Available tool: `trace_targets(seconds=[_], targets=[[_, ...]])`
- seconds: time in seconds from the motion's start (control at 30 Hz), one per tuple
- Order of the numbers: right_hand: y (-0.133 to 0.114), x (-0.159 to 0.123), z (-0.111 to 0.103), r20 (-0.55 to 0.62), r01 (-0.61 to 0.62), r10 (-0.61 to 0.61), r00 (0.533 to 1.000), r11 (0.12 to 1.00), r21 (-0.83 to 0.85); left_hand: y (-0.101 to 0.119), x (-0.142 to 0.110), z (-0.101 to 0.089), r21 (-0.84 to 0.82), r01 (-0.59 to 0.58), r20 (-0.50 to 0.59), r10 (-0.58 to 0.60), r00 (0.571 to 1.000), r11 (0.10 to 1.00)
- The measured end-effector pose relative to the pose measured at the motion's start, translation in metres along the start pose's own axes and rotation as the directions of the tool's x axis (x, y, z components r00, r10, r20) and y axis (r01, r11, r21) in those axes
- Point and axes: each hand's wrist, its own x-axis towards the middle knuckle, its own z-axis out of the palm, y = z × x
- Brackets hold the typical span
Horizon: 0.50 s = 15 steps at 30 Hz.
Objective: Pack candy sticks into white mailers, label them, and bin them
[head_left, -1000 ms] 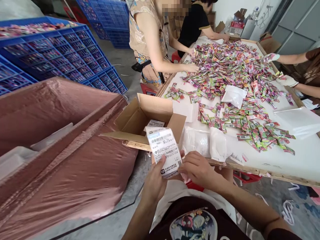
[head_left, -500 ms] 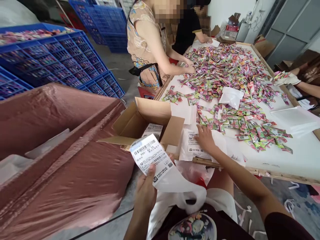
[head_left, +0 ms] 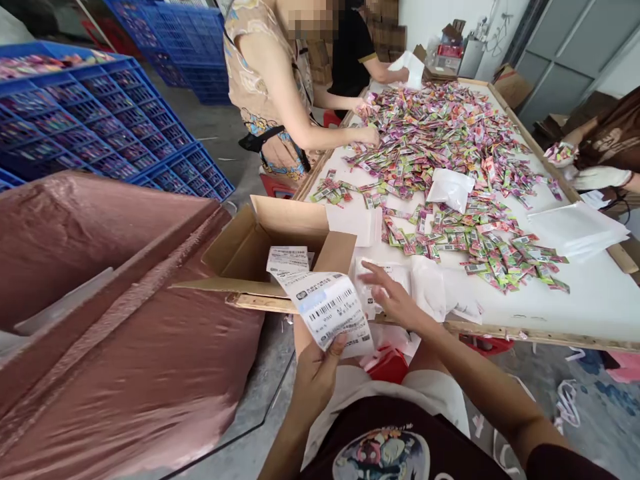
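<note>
My left hand (head_left: 320, 373) pinches a strip of printed shipping labels (head_left: 333, 307), with barcodes and text, above my lap. The strip's far end runs up to the open cardboard box (head_left: 340, 257), where more folded labels (head_left: 287, 259) show inside. My right hand (head_left: 395, 297) is held with its fingers apart beside the labels and holds nothing that I can see. Behind its fingers, at the table edge, lies a white mailing bag (head_left: 367, 303) bearing a label, partly hidden by the hand. Another white bag (head_left: 429, 287) sits just right of it.
Small colourful packets (head_left: 440, 153) are heaped over the white table (head_left: 525, 313). A white pouch (head_left: 451, 189) rests among them; flat white bags (head_left: 575, 223) are stacked at right. Blue crates (head_left: 95, 127) and a brown-lined bin (head_left: 125, 373) stand left. Co-workers' hands (head_left: 367, 133) reach into the packets.
The label strip in my left hand has swung round and moved right, its free tail no longer hanging over my lap. My right hand has lifted off the labelled mailing bag and moved left.
</note>
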Motion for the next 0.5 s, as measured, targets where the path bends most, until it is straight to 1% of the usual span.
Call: trace_targets(seconds=[0.03, 0.07, 0.1, 0.17, 0.23, 0.27, 0.33, 0.37, 0.4, 0.43, 0.47, 0.5], targets=[[-0.014, -0.009, -0.003, 0.010, 0.071, -0.072, 0.997, 0.991, 0.118, -0.002, 0.000, -0.001, 0.014, 0.018, 0.043, -0.018, 0.999, 1.000], [-0.027, -0.018, -0.007, 0.010, 0.129, -0.133, 0.991, 0.976, 0.178, -0.003, 0.001, -0.002, 0.028, 0.037, 0.081, -0.039, 0.996, 0.999], [-0.036, -0.025, -0.009, -0.002, 0.175, -0.178, 0.984, 0.968, 0.182, -0.005, 0.002, -0.004, 0.038, 0.060, 0.113, -0.064, 0.992, 0.997], [-0.045, -0.037, -0.010, -0.058, 0.247, -0.243, 0.968, 0.966, 0.079, -0.004, 0.002, -0.008, 0.003, 0.122, 0.175, -0.121, 0.977, 0.992], [-0.041, -0.044, -0.003, -0.090, 0.331, -0.335, 0.938, 0.942, -0.055, 0.000, 0.002, -0.009, -0.159, 0.211, 0.221, -0.173, 0.960, 0.964], [-0.037, -0.046, 0.002, -0.080, 0.374, -0.384, 0.920, 0.920, -0.114, 0.003, 0.002, -0.008, -0.259, 0.255, 0.226, -0.199, 0.954, 0.931], [-0.031, -0.051, 0.014, -0.031, 0.448, -0.464, 0.886, 0.870, -0.204, 0.010, 0.001, -0.002, -0.412, 0.319, 0.193, -0.261, 0.946, 0.854], [-0.032, -0.054, 0.018, -0.012, 0.462, -0.478, 0.878, 0.854, -0.238, 0.013, 0.002, 0.003, -0.445, 0.342, 0.167, -0.299, 0.940, 0.827], [-0.034, -0.057, 0.018, -0.008, 0.454, -0.473, 0.881, 0.851, -0.264, 0.016, 0.002, 0.008, -0.455, 0.357, 0.141, -0.330, 0.933, 0.816], [-0.040, -0.060, 0.014, -0.022, 0.436, -0.458, 0.888, 0.858, -0.271, 0.017, 0.004, 0.012, -0.458, 0.356, 0.106, -0.348, 0.932, 0.814], [-0.046, -0.064, 0.005, -0.054, 0.417, -0.443, 0.895, 0.874, -0.249, 0.018, 0.005, 0.016, -0.464, 0.340, 0.067, -0.351, 0.934, 0.818], [-0.052, -0.067, -0.010, -0.105, 0.396, -0.421, 0.901, 0.897, -0.197, 0.019, 0.008, 0.019, -0.473, 0.307, 0.016, -0.341, 0.940, 0.826]])
